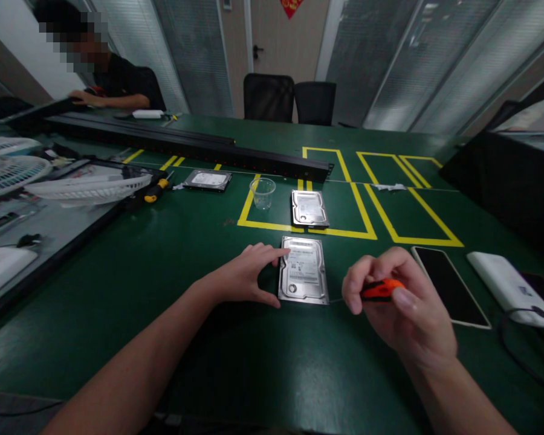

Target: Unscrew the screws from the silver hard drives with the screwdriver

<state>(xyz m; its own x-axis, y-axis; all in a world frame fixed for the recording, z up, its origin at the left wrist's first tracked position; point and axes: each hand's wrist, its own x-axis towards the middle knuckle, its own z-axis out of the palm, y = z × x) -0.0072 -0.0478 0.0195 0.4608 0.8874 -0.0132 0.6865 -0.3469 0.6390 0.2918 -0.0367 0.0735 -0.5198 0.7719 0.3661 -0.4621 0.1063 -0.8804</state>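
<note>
Flat on the green table in front of me lies a silver hard drive (303, 272) with a label and a round hole near its lower left. My left hand (247, 272) is at its left side, fingers spread, the index fingertip over the drive's upper left edge and the thumb by the lower left corner. My right hand (403, 308) is closed around the orange and black handle of a screwdriver (383, 290). Its thin shaft points left toward the drive's lower right corner; whether the tip touches is too fine to tell.
Beyond the drive lie a second hard drive (309, 208), a clear plastic cup (263, 194) and a third drive (207, 179). A yellow-black screwdriver (156, 191) is left. A phone (451, 287) and white power bank (512, 287) are right. A long black bar (199, 148) crosses behind; a person (122, 81) sits far left.
</note>
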